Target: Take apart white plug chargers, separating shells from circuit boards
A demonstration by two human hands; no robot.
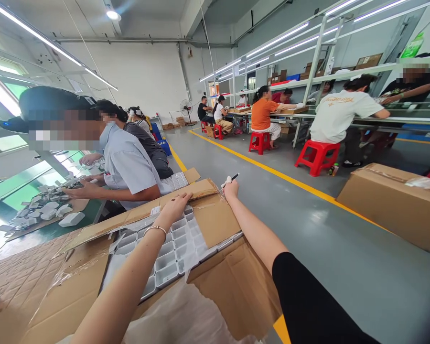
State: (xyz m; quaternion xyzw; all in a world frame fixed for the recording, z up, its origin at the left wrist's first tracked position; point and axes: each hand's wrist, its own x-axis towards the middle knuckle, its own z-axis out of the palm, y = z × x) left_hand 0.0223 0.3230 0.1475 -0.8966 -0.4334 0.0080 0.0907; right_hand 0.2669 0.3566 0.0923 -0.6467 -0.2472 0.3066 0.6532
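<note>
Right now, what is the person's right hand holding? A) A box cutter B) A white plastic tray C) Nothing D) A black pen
D: the right hand grips a black pen that sticks up from its fingers.

A compartment tray point(168, 258) sits inside an open carton point(215, 215); a co-worker point(129, 167) sits at ten o'clock, another carton point(390, 205) at three o'clock.
</note>
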